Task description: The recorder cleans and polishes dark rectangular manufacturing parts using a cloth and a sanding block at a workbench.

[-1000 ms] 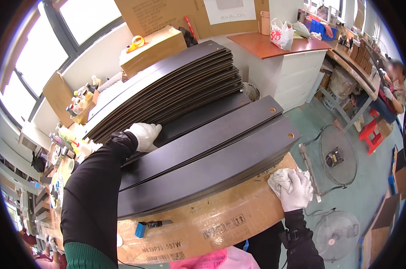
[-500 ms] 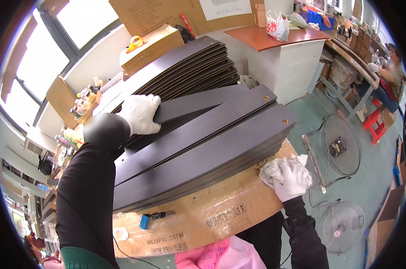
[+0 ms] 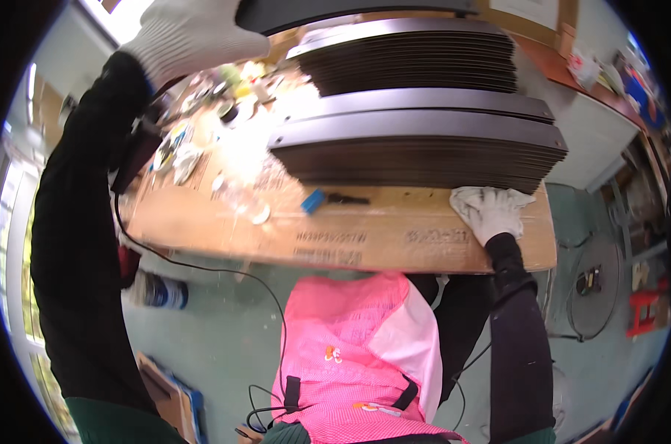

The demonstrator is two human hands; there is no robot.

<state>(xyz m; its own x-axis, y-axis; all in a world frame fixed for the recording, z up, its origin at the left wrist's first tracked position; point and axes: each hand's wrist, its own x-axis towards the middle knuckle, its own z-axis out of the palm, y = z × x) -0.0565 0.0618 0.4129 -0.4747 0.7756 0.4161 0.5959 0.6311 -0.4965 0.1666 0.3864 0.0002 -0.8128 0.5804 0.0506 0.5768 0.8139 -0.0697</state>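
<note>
At the top left my left hand (image 3: 195, 38), in a white knit glove, grips one end of a long dark grey board (image 3: 350, 10). The board is lifted and stretches rightward above the far stack of boards (image 3: 409, 31). My right hand (image 3: 494, 216), also gloved, presses a crumpled white rag (image 3: 465, 198) against the cardboard-covered table (image 3: 276, 248). It rests just in front of the near stack of dark boards (image 3: 417, 135), whose top boards have small holes at their ends. The left fingertips are partly hidden by the board.
A blue and black small tool (image 3: 313, 201) lies before the near stack, beside a clear bottle (image 3: 239, 200). Bottles and cloths clutter the left side. A black cable (image 3: 202, 264) hangs past the table edge. To the right are a red stool (image 3: 650, 307) and a fan guard (image 3: 591, 281).
My left hand has raised a board off the stack and away from me. The view has turned left and down. My right hand still holds the rag near the table's right end.
</note>
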